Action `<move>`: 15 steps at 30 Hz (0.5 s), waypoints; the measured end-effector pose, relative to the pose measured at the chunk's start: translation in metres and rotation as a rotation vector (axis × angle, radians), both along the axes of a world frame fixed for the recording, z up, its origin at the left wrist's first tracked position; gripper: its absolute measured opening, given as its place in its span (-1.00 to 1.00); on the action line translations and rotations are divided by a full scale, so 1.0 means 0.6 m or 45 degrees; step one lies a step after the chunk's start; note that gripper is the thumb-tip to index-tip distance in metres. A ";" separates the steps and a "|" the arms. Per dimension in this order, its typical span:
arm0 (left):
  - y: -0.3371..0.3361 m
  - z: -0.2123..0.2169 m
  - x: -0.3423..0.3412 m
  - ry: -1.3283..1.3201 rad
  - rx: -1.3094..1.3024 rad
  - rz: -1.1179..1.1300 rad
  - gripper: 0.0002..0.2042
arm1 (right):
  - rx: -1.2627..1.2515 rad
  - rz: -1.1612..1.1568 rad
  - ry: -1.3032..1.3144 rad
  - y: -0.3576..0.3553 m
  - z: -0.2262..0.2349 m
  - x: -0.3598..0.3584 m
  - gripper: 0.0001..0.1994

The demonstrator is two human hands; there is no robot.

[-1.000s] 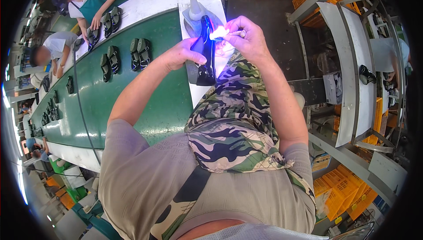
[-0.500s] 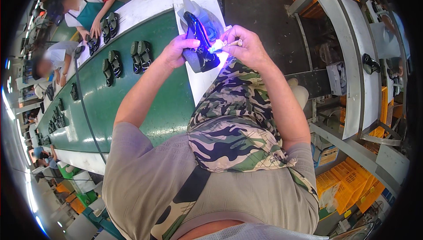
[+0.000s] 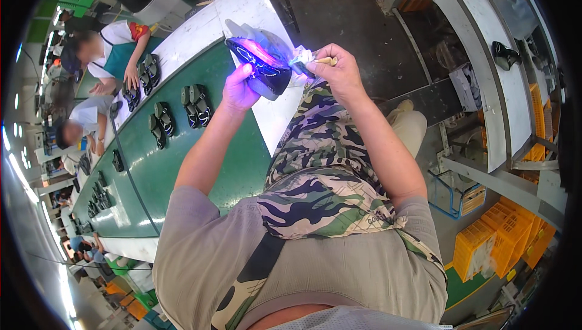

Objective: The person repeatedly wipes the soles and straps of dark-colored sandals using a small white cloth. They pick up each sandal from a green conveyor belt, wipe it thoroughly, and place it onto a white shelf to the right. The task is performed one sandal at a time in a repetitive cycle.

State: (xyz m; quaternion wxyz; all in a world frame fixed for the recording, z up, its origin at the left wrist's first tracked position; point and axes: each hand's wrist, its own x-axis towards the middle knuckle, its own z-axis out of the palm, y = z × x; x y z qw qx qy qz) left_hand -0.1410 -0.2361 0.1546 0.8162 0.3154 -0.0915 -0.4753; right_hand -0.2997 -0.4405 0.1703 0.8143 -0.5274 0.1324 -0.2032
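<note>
The left hand (image 3: pixel 239 90) is clamped on a dark shoe (image 3: pixel 257 66), held up above the white counter (image 3: pixel 200 27) edge. The right hand (image 3: pixel 336 69) is closed around a small brush (image 3: pixel 301 62) touching the shoe's end. Pairs of shoes (image 3: pixel 197 106) lie on the green belt (image 3: pixel 157 172) beside the counter.

Factory hall. Long green conveyor belt (image 3: pixel 151 172) with white edging, running left and far, carrying dark shoe pairs (image 3: pixel 195 106). Dark floor (image 3: pixel 357 15) far centre. Grey metal racking (image 3: pixel 485 87) at right. Yellow crates (image 3: pixel 503 233) (stacked, near right). Bright strip lighting (image 3: pixel 18 172) along the left rim.
</note>
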 end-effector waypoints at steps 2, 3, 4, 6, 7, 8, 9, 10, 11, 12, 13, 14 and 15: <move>-0.016 -0.003 -0.004 -0.059 -0.027 0.026 -0.36 | 0.091 -0.026 -0.016 -0.007 -0.002 -0.002 -0.85; -0.024 -0.004 -0.006 -0.108 -0.032 0.055 -0.38 | 0.121 -0.039 -0.006 -0.012 -0.001 -0.007 -0.85; -0.032 -0.005 -0.008 -0.156 -0.037 0.083 -0.40 | 0.152 -0.052 0.002 -0.017 0.001 -0.014 -0.84; -0.054 0.008 -0.020 -0.285 0.020 0.119 -0.44 | 0.210 -0.093 0.014 -0.028 0.000 -0.029 -0.84; -0.065 0.016 -0.028 -0.350 0.046 0.136 -0.45 | 0.236 -0.117 0.017 -0.032 -0.003 -0.036 -0.84; -0.079 0.026 -0.035 -0.420 0.071 0.152 -0.46 | 0.257 -0.139 0.022 -0.038 -0.003 -0.041 -0.84; -0.093 0.035 -0.042 -0.491 0.095 0.166 -0.47 | 0.309 -0.159 0.019 -0.043 0.000 -0.048 -0.83; -0.106 0.041 -0.050 -0.561 0.115 0.178 -0.47 | 0.348 -0.188 0.018 -0.046 0.000 -0.055 -0.83; -0.118 0.045 -0.058 -0.597 0.181 0.219 -0.46 | 0.389 -0.220 0.004 -0.051 0.000 -0.058 -0.83; -0.138 0.042 -0.058 -0.643 0.254 0.261 -0.44 | 0.415 -0.267 -0.017 -0.064 0.001 -0.063 -0.82; -0.147 0.045 -0.060 -0.714 0.292 0.243 -0.41 | 0.413 -0.337 -0.042 -0.068 0.001 -0.069 -0.81; -0.166 0.058 -0.068 -0.791 0.305 0.224 -0.38 | 0.411 -0.371 -0.036 -0.078 -0.001 -0.075 -0.81; -0.183 0.064 -0.065 -0.879 0.304 0.205 -0.38 | 0.482 -0.436 -0.083 -0.087 0.003 -0.082 -0.81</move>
